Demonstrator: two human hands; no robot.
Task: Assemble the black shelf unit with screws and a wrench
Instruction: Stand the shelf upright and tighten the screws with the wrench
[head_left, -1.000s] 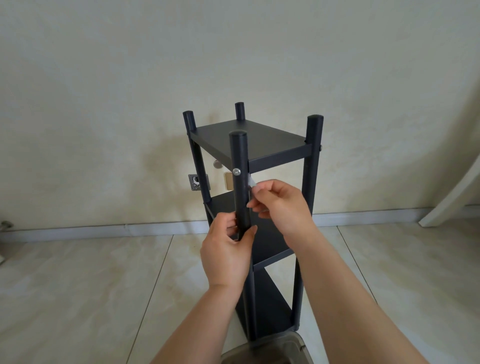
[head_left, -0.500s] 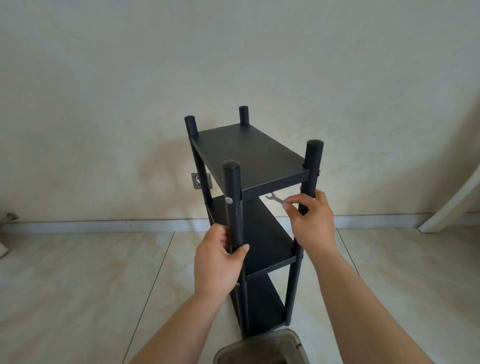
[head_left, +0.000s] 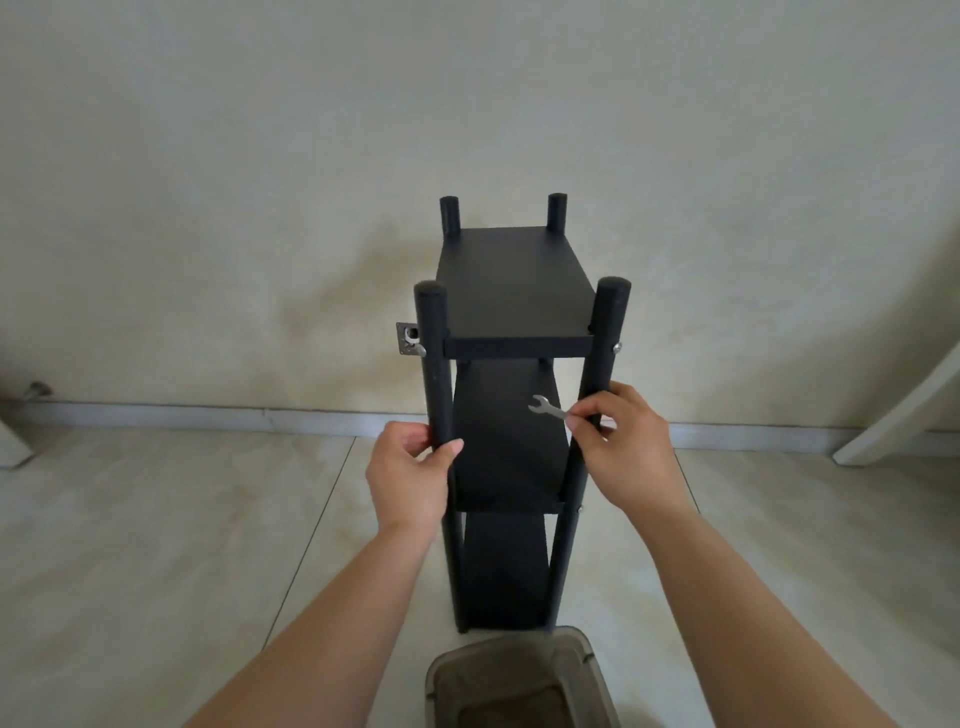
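The black shelf unit stands upright on the tiled floor, its short side toward me, with three boards between four round posts. My left hand grips the near left post about halfway up. My right hand wraps the near right post and pinches a small silver wrench whose open jaw points left over the middle board. Silver screw heads show on the outer sides of both near posts, level with the top board.
A translucent grey plastic bin sits on the floor right in front of the shelf's base. The beige wall stands close behind, with a small metal plate on it. A white slanted piece leans at the far right.
The shelf unit has been turned so its short side faces me squarely. Both hands followed their posts, and the right hand with the wrench sits slightly lower.
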